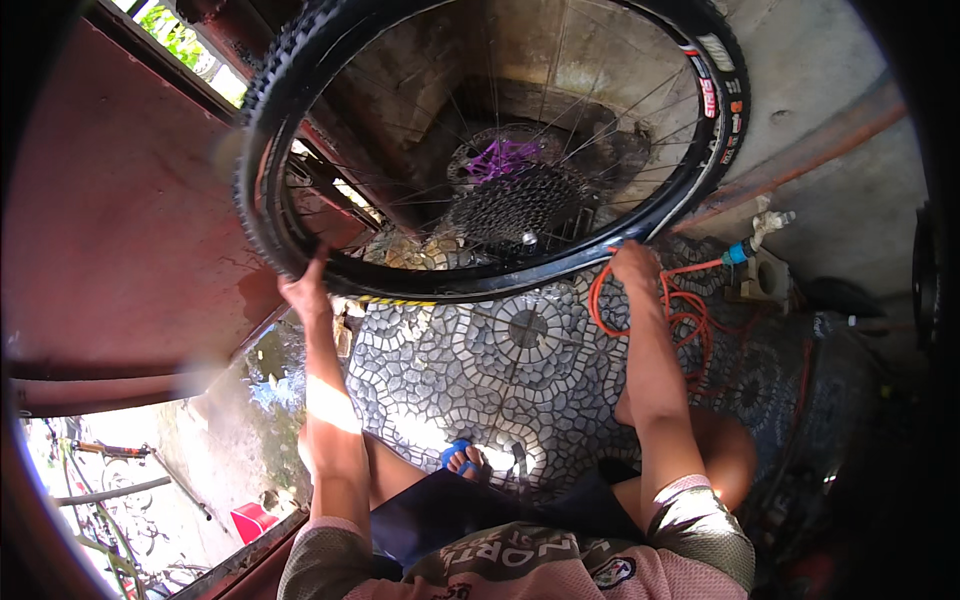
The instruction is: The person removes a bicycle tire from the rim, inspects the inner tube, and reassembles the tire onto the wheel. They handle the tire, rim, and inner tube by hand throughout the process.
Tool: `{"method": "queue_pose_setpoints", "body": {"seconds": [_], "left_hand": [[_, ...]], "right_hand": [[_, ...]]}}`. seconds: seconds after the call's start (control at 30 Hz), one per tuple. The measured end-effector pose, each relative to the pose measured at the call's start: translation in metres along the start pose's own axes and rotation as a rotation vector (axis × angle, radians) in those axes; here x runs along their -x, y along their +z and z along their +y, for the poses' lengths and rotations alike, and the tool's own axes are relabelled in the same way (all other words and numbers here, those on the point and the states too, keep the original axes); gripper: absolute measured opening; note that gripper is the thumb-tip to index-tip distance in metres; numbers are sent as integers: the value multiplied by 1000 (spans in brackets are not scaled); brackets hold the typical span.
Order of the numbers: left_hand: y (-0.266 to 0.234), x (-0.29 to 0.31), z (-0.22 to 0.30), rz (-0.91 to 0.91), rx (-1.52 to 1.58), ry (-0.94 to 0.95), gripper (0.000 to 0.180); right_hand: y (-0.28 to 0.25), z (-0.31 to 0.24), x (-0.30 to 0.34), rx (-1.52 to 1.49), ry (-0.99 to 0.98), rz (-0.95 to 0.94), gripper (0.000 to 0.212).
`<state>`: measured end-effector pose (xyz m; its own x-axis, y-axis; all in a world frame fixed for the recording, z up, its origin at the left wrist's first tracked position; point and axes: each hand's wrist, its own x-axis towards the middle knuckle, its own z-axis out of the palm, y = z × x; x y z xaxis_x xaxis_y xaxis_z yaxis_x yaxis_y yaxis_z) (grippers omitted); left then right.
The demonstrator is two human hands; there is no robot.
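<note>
Wheel (510,192) is hanging ahead of the person, above the patterned floor (430,350), with both hands at its near edge; its cassette (520,212) is facing the person and its axle end (530,238) is pointing the same way; its longest span is running left to right across the view, with the far part of the tyre (252,170) passing out at the top; left hand (307,288) is gripping the tyre at lower left, fingers curling round it; right hand (636,264) is holding the hose (698,267) near its end, fingers closing on it, at the wheel's lower right; whether this hand is also pressing the tyre, cannot tell; hose is looping beneath that hand and running to a blue connector (739,251) on the tap (770,225); at far lower left, a red thing (253,521) is standing near bikes (110,480); whether it is a container, cannot tell.
</note>
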<state>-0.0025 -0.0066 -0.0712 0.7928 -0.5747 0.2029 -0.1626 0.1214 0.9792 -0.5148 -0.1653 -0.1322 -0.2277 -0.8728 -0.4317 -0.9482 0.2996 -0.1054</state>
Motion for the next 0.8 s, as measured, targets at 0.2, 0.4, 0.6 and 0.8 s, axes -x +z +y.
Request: {"method": "queue_pose_setpoints", "body": {"seconds": [0.2,0.4,0.6,0.8], "left_hand": [[13,-13,221,-64,-520,439,50],[104,-12,362,-283,-1002,686,48],[174,10,371,-299,-1136,881,22],[189,38,372,-285,-1071,1210,11]], "right_hand": [[2,2,-4,116,-87,4,32],[46,-22,25,-59,-180,145,28],[6,-5,27,-258,-208,546,26],[42,-13,0,-103,-259,225,34]]}}
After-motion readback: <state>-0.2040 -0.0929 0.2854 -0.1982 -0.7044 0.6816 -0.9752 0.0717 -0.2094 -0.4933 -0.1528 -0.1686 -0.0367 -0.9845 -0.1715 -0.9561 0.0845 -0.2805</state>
